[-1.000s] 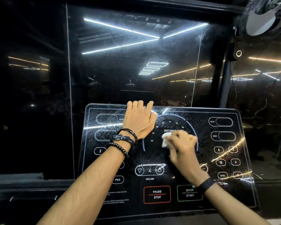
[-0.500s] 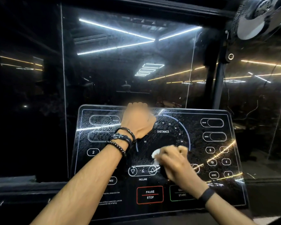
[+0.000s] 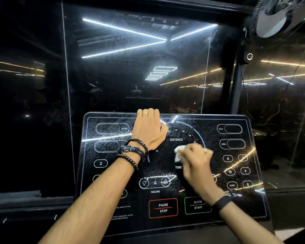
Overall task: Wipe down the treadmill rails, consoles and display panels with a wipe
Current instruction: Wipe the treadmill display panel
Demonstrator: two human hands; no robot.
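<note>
The treadmill's glossy black console panel fills the lower middle of the head view, printed with DISTANCE, TIME, INCLINE, PAUSE/STOP and QUICK START labels. My left hand lies on the panel's upper middle, its fingers hooked over the top edge. My right hand grips a small white wipe and presses it on the panel's centre, between DISTANCE and TIME. Streaks and droplets show across the panel's surface.
A dark glass wall stands right behind the console and reflects ceiling light strips. A fan hangs at the top right on a black post. A dark ledge runs along the lower left.
My right hand with the wipe slid down the panel's centre, then back up toward DISTANCE. My left hand kept its place on the top edge.
</note>
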